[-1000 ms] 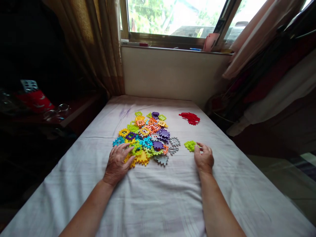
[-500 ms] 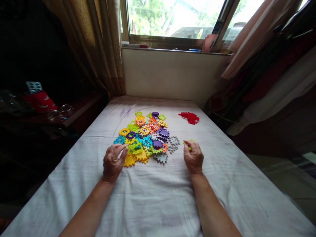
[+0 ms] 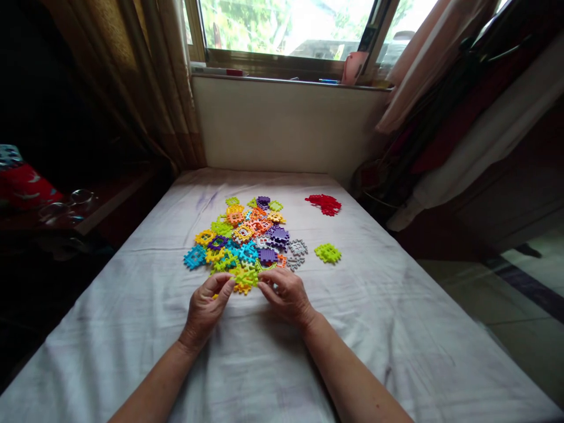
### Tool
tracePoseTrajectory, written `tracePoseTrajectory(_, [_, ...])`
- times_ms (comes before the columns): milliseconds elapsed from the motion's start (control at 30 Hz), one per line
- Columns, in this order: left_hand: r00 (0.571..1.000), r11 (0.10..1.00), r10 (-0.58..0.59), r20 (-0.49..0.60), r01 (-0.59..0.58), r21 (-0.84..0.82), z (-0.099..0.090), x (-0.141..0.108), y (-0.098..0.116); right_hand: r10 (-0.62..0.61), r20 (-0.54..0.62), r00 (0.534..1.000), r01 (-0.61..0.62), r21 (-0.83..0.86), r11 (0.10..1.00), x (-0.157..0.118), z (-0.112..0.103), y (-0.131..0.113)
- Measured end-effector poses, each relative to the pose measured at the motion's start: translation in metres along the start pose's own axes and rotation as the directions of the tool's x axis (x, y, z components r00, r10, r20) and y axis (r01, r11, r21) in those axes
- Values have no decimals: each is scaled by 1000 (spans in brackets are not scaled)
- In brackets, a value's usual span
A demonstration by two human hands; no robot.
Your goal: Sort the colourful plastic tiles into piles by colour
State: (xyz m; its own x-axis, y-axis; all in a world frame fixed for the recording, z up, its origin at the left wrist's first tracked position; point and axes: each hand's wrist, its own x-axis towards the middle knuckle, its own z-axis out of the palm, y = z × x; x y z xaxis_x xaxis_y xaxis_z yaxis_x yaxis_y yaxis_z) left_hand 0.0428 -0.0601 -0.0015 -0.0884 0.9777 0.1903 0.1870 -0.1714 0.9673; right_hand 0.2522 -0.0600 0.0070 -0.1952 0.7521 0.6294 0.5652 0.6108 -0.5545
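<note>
Between my two hands, at the near edge of a mixed heap, is a lime-green interlocking plastic tile (image 3: 245, 277) with notched edges. My left hand (image 3: 206, 305) pinches its left side. My right hand (image 3: 284, 294) has its thumb and fingers at the tile's right side, pinched on it. Just beyond lies the heap of interlocking tiles (image 3: 244, 232) in yellow, blue, purple, orange, grey and green. Yellow tiles under the held piece are partly hidden by my hands. Another lime-green tile (image 3: 328, 253) rests flat on the sheet to the right of the heap.
Red tiles (image 3: 325, 204) lie in a small pile at the far right of the sheet-covered bed (image 3: 396, 329). A dark side table (image 3: 110, 200) with glasses (image 3: 68, 205) stands left. Clothes (image 3: 462, 158) hang at the right; a curtain (image 3: 176, 117) hangs by the window.
My right hand has let go of a lime-green tile on the sheet at the right and moved left to the tile held by my left hand. The view has shifted slightly right.
</note>
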Motion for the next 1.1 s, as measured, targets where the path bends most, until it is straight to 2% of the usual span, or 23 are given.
tracePoseTrajectory(200, [1000, 1000, 3, 17, -4, 30, -1, 0, 2, 42, 77, 996, -44, 15, 999, 2, 1, -4])
tracePoseTrajectory(267, [999, 999, 7, 44, -9, 36, -1, 0, 5, 85, 44, 995, -86, 10, 996, 4, -8, 2])
tracePoseTrajectory(333, [999, 998, 18, 41, -20, 62, -2, 0, 7, 211, -73, 975, -212, -9, 977, 6, -24, 16])
tracePoseTrajectory(367, [999, 996, 27, 31, -29, 81, -3, 0, 8, 300, -156, 941, -306, -20, 952, 7, -34, 26])
tracePoseTrajectory(400, [999, 994, 40, 17, -42, 104, -4, 1, 9, 389, -253, 885, -411, -38, 911, 6, -45, 37])
tracePoseTrajectory(500, [995, 980, 92, -25, -86, 181, -11, 4, 8, 573, -484, 661, -683, -72, 727, 1, -77, 70])
tracePoseTrajectory(567, [991, 966, 123, -58, -106, 235, -17, 8, 7, 641, -540, 546, -790, -76, 609, -5, -92, 86])
tracePoseTrajectory(633, [986, 953, 138, -97, -106, 283, -24, 13, 5, 678, -552, 486, -845, -97, 526, -10, -99, 94])
tracePoseTrajectory(767, [975, 928, 154, -161, -87, 363, -37, 21, 0, 695, -556, 456, -883, -183, 433, -15, -102, 100])
tracePoseTrajectory(833, [972, 906, 177, -155, -99, 412, -40, 23, -1, 710, -547, 444, -894, -214, 394, -16, -102, 101])
tracePoseTrajectory(967, [962, 842, 271, -41, -217, 494, -38, 22, -3, 708, -546, 448, -893, -236, 383, -16, -104, 104])
tracePoseTrajectory(1100, [895, 684, 430, 121, -410, 603, -33, 21, -6, 715, -548, 434, -899, -219, 378, -14, -106, 103])
